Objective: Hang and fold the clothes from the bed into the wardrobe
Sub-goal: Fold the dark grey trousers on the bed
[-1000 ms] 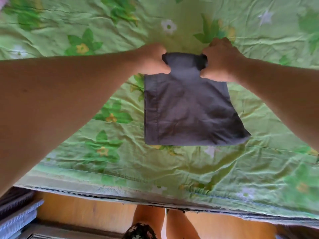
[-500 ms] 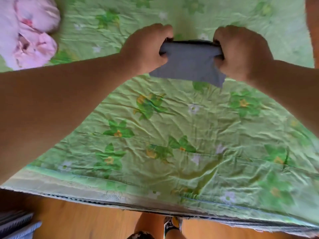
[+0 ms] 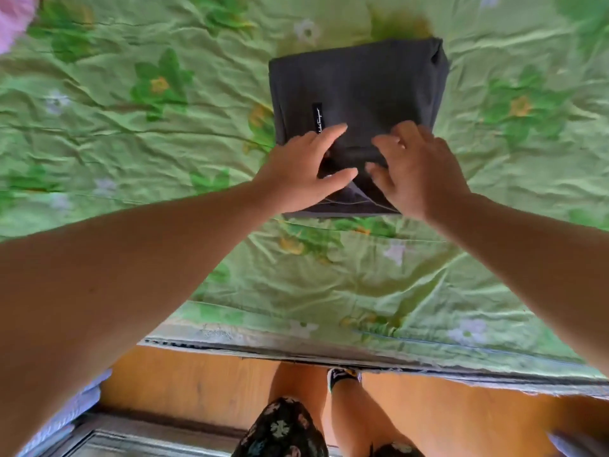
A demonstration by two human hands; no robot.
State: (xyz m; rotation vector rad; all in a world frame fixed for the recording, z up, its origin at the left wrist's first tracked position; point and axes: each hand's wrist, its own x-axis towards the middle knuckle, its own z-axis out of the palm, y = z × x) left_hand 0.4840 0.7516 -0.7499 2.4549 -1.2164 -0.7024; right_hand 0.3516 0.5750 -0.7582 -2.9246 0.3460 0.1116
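Head view, looking down over both forearms at the bed, which is covered with a crumpled green sheet printed with flowers. The dark grey garment lies folded into a rough rectangle on the sheet, toward 12 to 1 o'clock from the frame centre, flat and well inside the mattress edge. A narrow black label with pale script runs along its left half. Both hands are on the garment's near end, at its 6 o'clock side. Left hand comes in from 7 o'clock: its fingers are spread and nearly straight, the index tip lying on the cloth just beside the label's lower end and the thumb stretched across the near fold. Right hand comes in from 4 o'clock, slightly blurred: its fingers are also splayed and loose, the tips on the cloth and pointing toward the left hand. The two hands are close but apart, with a strip of grey fabric between them. Neither hand is clenched and neither wraps the fabric, so both grips read as released and the fingers merely rest on top. The far half of the garment, toward 12 o'clock, is uncovered. A pink cloth shows at the 10 o'clock corner. At 6 o'clock are the wooden floor, bare legs and patterned shorts.
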